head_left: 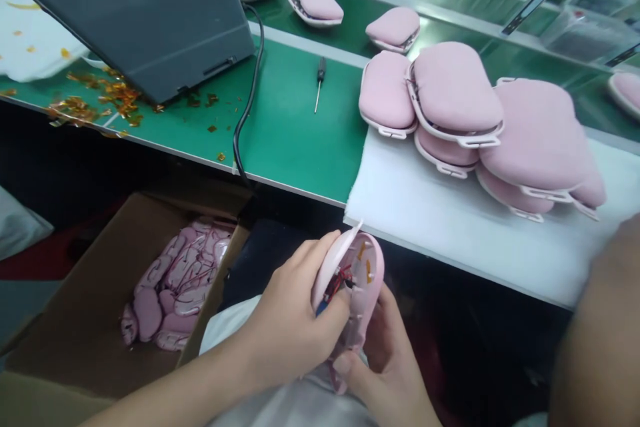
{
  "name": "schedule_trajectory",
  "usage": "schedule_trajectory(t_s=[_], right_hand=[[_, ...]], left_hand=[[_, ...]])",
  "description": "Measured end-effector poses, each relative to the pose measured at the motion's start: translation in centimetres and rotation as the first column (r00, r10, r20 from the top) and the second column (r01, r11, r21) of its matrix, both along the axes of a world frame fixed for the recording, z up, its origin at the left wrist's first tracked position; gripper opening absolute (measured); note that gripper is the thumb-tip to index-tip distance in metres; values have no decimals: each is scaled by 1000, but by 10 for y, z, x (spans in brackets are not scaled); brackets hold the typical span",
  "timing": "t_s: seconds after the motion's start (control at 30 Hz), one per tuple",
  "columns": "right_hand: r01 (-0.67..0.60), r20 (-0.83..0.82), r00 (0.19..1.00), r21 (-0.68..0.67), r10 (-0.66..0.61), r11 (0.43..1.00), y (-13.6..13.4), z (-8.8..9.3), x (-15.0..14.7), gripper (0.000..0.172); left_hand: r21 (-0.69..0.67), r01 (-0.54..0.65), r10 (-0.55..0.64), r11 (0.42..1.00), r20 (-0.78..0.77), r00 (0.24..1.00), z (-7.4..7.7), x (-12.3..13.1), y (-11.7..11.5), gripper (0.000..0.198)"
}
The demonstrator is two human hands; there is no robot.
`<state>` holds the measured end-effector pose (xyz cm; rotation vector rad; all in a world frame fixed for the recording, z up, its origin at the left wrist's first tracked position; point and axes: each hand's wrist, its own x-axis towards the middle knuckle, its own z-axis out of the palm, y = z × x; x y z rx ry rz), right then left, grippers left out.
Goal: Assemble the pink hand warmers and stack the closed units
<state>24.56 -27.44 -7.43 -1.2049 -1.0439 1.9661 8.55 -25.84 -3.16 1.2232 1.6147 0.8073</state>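
Below the bench edge, over my lap, both my hands hold one pink padded shell (367, 280). It is split open, with a white plastic cover (334, 259) lifted off the pink half and red wires showing between them. My left hand (290, 320) is closed on the left side, thumb pressed at the wires. My right hand (385, 360) cups the pink half from underneath, fingers curled round it.
A pile of assembled pink units (475, 120) lies on white foam (450, 227) on the green bench (295, 127). A screwdriver (319, 83), a black cable (247, 107), a grey machine (145, 13) and orange tape scraps (100, 97) are there. A cardboard box (100, 320) holds pink parts (173, 287).
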Motion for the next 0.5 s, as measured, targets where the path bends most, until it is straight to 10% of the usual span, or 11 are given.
schedule_trajectory(t_s=[0.5], right_hand=[[28,126,991,150,-47,988,-5,-8,-19,77]], left_hand=[[-9,-201,202,979,13,979,-15,2,-4,52]])
